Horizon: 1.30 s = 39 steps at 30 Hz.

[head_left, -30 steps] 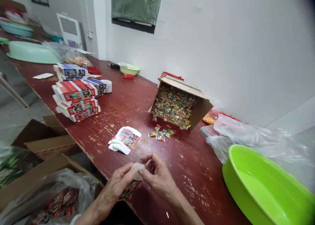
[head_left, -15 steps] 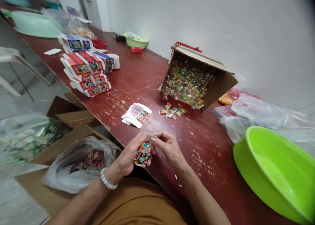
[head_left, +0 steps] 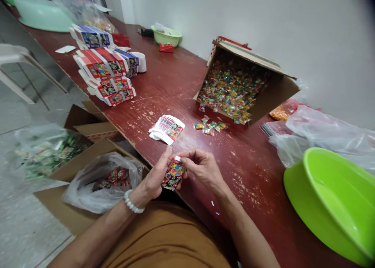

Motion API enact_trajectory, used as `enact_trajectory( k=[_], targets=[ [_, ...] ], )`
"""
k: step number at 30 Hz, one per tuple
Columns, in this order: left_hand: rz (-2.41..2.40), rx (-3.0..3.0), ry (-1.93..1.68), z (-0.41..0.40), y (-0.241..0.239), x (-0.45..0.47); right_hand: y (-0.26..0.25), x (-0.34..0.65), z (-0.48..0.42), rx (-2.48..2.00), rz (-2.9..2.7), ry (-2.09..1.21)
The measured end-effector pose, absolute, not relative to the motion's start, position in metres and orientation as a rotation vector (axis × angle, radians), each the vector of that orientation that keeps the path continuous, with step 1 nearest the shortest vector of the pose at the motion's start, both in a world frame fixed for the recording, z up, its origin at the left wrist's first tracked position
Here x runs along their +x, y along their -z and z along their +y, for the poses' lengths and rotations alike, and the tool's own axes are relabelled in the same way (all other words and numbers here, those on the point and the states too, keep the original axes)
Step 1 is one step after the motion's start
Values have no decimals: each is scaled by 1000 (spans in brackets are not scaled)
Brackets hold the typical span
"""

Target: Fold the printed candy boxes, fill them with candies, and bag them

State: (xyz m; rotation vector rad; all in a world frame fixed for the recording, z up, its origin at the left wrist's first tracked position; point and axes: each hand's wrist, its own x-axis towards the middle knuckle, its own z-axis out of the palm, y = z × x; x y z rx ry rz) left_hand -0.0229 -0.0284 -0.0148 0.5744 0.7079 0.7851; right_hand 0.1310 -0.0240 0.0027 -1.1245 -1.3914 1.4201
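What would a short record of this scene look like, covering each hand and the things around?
Left hand: holds a small printed box
Right hand: fingertips at the box's white top end
Just beyond: fanned printed cartons; a few loose wrapped packets
Farther back: cardboard box on its side, holding many similar packets
Far right: green basin
Surface: worn red table

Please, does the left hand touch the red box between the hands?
Touching: the head view shows the left hand wrapped around the red box.
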Motion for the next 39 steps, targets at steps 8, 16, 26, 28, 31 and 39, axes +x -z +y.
enact_trajectory(
  k=[8, 16, 26, 28, 31, 39],
  targets=[
    [688, 395, -775, -25, 15, -29, 4, 130, -36, -1002, -1505, -1319],
    [1000, 658, -1054, -27, 17, -66, 28, 119, -4, -1146, -1572, -1317],
    [2003, 1319, -991, -28, 71, -194, 45, 121, 122, -1710, -2062, -484],
    [1960, 1346, -1026, -25, 70, -187, 45, 118, 123, -1793, -2111, -486],
    [1906, 1429, -1080, -18, 65, -166, 46, 114, 121, -1854, -2018, -495],
    [1673, 1652, -1322, 1, 33, -114, 33, 131, 94, -1454, -1292, -1039]
  ],
)
